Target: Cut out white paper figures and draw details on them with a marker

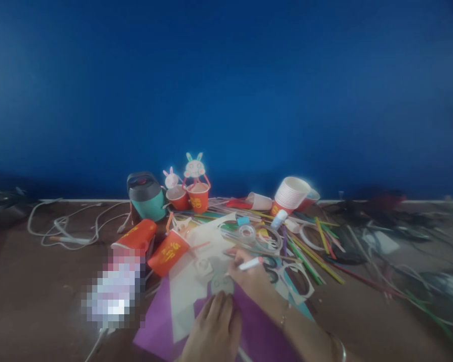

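Note:
My left hand [215,324] lies with its fingers stretched over purple paper [154,322], touching the lower edge of a small pale round face [221,282] with drawn eyes. My right hand [249,276] grips a white marker [251,263] with a reddish end, just above that face. The marker's tip is too blurred to tell if it touches the paper. White paper [181,306] lies over part of the purple sheet. Black-handled scissors [272,271] rest beyond my right wrist. Two rabbit figures, a larger one [195,168] and a smaller one [171,180], stand in red paper cups at the back.
A teal and grey bottle [147,198] stands at the back left. Two red paper cups lie tipped, one [169,252] near the white sheet. Stacked cups [292,193], a glue stick [279,219], tape roll [247,232] and coloured sticks [313,256] crowd the right. Cables [75,240] sprawl left.

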The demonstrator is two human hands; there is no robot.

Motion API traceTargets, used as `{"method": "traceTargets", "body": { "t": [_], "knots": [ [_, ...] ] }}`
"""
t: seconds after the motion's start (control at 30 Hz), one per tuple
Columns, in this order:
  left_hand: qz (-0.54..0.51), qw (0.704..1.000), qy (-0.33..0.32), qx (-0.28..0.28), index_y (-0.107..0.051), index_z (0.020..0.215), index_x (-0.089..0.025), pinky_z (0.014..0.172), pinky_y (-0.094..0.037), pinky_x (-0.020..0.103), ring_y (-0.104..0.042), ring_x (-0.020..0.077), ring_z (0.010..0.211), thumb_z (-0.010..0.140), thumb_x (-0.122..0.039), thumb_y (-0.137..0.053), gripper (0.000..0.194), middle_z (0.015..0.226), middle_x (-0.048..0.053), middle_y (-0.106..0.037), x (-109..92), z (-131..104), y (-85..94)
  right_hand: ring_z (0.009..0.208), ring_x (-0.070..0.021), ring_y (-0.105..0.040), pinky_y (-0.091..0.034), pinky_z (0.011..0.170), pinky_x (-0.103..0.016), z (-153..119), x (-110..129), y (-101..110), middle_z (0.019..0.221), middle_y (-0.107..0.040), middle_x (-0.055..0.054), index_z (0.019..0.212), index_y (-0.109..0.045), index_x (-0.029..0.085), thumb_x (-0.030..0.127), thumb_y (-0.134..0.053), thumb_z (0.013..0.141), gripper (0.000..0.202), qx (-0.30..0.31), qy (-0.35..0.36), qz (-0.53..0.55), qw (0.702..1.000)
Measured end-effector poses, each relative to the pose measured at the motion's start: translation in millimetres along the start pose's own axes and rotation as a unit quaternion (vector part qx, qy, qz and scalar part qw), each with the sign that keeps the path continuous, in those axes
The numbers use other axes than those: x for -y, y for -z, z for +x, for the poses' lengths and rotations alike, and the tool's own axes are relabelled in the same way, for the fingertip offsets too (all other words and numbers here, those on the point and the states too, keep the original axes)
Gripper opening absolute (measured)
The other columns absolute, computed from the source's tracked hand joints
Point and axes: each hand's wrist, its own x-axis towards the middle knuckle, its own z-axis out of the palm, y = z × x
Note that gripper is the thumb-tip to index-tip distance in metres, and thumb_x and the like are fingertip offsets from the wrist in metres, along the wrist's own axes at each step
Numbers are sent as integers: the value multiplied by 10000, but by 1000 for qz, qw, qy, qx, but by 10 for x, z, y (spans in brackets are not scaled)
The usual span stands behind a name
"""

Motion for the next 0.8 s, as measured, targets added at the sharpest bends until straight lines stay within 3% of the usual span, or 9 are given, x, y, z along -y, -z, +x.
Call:
{"method": "traceTargets", "body": {
  "t": [0.1, 0.2, 0.37, 0.43, 0.63, 0.8],
  "knots": [
    [3, 1000, 2, -12, -607, 1146, -178, 931, -390, 329, -513, 234, 1117, 947, -329, -417, 313, 1187, 79, -615, 4, -3, -11, 813, -226, -647, -488, 693, -290, -4, 25, 11, 603, -602, -2, 579, -410, 242, 269, -535, 748, 212, -27, 2, 27, 999],
    [14, 1000, 6, -27, -606, 1145, -185, 927, -387, 332, -514, 231, 1109, 951, -335, -406, 316, 1175, 76, -619, 0, -18, -39, 735, -209, -635, -475, 647, -287, -18, 55, 22, 667, -639, -20, 573, -385, 239, 224, -524, 742, 219, -33, -16, 27, 999],
    [21, 1000, -2, -17, -598, 1168, -175, 938, -387, 350, -507, 240, 1120, 946, -333, -425, 323, 1181, 92, -619, -15, -46, -78, 587, -161, -571, -440, 539, -243, -35, 58, 23, 610, -603, 14, 701, -562, 208, 208, -541, 728, 33, 14, -28, 30, 999],
    [15, 1000, -4, 2, -597, 1176, -173, 935, -392, 357, -498, 248, 1134, 939, -329, -442, 324, 1199, 103, -611, -19, -51, -78, 557, -145, -549, -439, 532, -235, -32, 48, 21, 597, -569, 36, 813, -619, 192, 223, -538, 735, 116, 28, -28, 29, 999],
    [3, 1000, -1, 29, -592, 1199, -173, 932, -400, 355, -497, 246, 1144, 944, -311, -427, 334, 1220, 109, -603, -13, -35, -38, 555, -141, -538, -471, 584, -243, -10, 32, 17, 599, -531, 43, 835, -648, 178, 244, -536, 720, 173, 22, -22, -1, 1000],
    [3, 1000, 6, 2, -619, 1143, -175, 932, -393, 340, -522, 239, 1112, 951, -334, -402, 330, 1186, 87, -620, -19, -13, -14, 559, -158, -564, -489, 624, -260, -10, 19, 8, 575, -546, 38, 822, -657, 217, 234, -549, 723, 148, 12, -7, -7, 1000]
  ]
}}
